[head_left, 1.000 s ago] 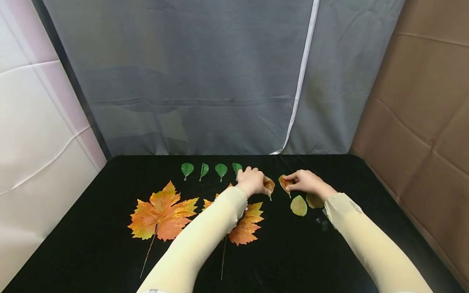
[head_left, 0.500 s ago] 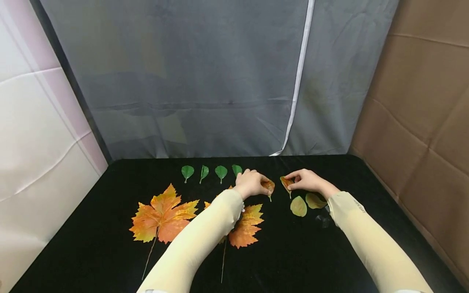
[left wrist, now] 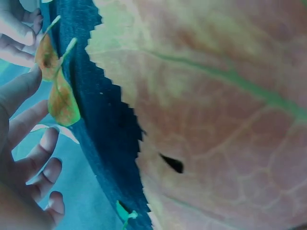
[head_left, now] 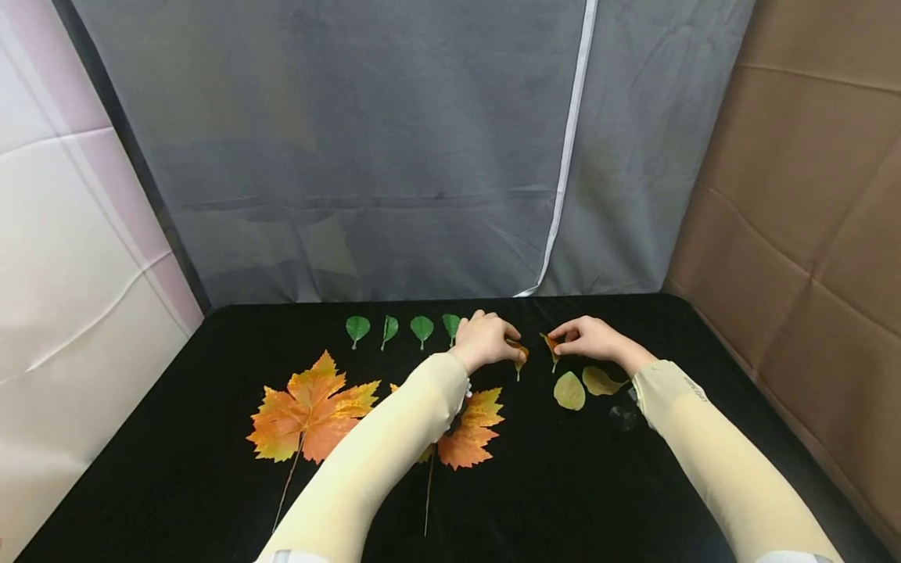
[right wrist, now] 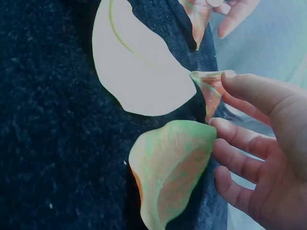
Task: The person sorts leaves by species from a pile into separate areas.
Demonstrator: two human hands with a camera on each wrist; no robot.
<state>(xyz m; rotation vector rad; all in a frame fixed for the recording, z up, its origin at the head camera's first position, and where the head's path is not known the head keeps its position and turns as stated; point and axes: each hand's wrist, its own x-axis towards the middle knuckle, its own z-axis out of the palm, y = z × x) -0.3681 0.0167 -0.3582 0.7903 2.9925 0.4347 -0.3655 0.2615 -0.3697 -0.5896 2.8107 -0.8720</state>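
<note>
In the head view my left hand (head_left: 486, 342) pinches a small orange-brown leaf (head_left: 519, 353) between thumb and fingers, its stem hanging down. Facing it across a narrow gap, my right hand (head_left: 591, 341) pinches a similar leaf (head_left: 551, 349), which appears narrow and folded. The right wrist view shows this leaf (right wrist: 211, 93) at the thumb and forefinger, with the other leaf (right wrist: 199, 19) by the left hand above. Two yellow-green leaves, one rounder (head_left: 569, 391) and one farther right (head_left: 601, 381), lie on the black cloth just below my right hand.
Several small green leaves (head_left: 357, 328) form a row along the back, the rightmost beside my left hand. One large orange maple leaf (head_left: 310, 410) lies at left; a second (head_left: 472, 434) is partly hidden under my left forearm. A grey curtain (head_left: 380, 156) stands behind the black table (head_left: 563, 485).
Both hands keep hold of their leaves and stay in nearly the same place. The two held leaves have turned and now look narrower. The head view has shifted slightly.
</note>
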